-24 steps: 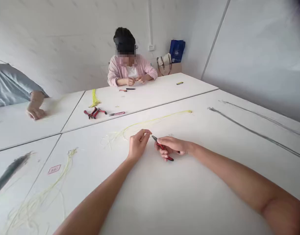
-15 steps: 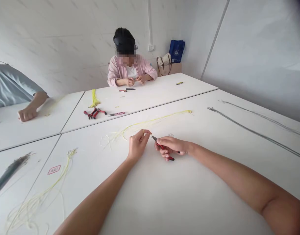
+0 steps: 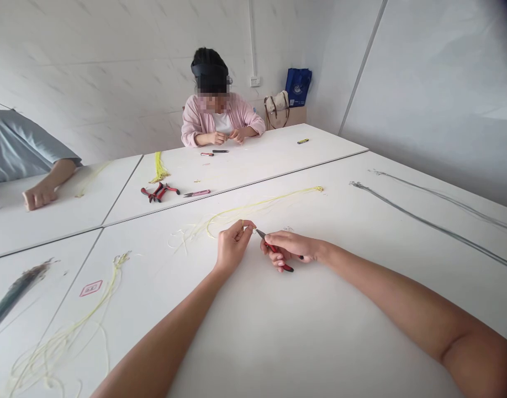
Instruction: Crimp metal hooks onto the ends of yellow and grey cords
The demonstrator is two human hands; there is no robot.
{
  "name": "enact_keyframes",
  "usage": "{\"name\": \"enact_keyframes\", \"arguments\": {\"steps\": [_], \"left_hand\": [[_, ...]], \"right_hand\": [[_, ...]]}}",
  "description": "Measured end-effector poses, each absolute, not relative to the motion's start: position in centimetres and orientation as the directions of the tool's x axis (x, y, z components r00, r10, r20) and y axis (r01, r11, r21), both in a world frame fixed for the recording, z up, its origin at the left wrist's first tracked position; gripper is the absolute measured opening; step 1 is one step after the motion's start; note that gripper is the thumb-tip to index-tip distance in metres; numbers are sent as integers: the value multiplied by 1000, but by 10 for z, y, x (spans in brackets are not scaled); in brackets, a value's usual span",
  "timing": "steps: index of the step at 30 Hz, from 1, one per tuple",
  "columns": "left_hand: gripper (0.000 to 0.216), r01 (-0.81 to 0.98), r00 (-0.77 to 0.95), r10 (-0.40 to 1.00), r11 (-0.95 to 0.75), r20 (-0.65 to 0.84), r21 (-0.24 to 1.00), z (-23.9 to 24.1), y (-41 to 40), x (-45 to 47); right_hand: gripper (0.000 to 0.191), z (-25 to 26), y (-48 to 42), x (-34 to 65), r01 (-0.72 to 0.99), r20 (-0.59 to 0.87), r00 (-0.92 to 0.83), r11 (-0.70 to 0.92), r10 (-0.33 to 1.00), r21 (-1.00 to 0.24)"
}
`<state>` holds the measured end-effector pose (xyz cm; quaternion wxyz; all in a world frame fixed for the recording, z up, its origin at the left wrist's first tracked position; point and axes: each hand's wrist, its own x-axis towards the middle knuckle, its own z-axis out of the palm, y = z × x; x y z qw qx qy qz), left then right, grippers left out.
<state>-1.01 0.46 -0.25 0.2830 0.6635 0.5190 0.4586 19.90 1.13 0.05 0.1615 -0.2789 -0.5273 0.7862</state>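
Far left, a co-worker's hand [image 3: 38,196] lay curled on the white table [image 3: 50,237], below a grey-blue sleeve [image 3: 17,146]. Nearer you, a dark grey cord bundle [image 3: 17,290] and loose pale yellow cords [image 3: 67,337] lay either side of a small red-bordered label [image 3: 91,288]. Farther off were red-and-black pliers [image 3: 159,192] and a pink-handled cutter [image 3: 197,193], and beyond them a seated person in a pink cardigan [image 3: 220,119] worked with both hands.

Your left hand [image 3: 232,246] had its grip closed, thumb and forefinger together at a tiny pale loop [image 3: 253,230]. The loop sat just off those fingertips, touching or almost touching the black tip of the red-handled nippers [image 3: 275,250]; its exact form was too small to tell. A thin yellow cord [image 3: 253,209] lay on the table beyond it. Your right hand [image 3: 292,247] had its grip clamped on the nippers' handles.

Good practice: hands close together, tip aimed squarely at the loop. Far right lay long dark grey cords [image 3: 427,221].
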Motion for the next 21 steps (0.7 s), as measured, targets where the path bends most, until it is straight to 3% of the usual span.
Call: {"name": "enact_keyframes", "arguments": {"steps": [21], "left_hand": [[26,404,46,955,-285,292,869,-1,5,-10]], "right_hand": [[42,0,12,200,21,-217,-823,-355,525,-935]]}}
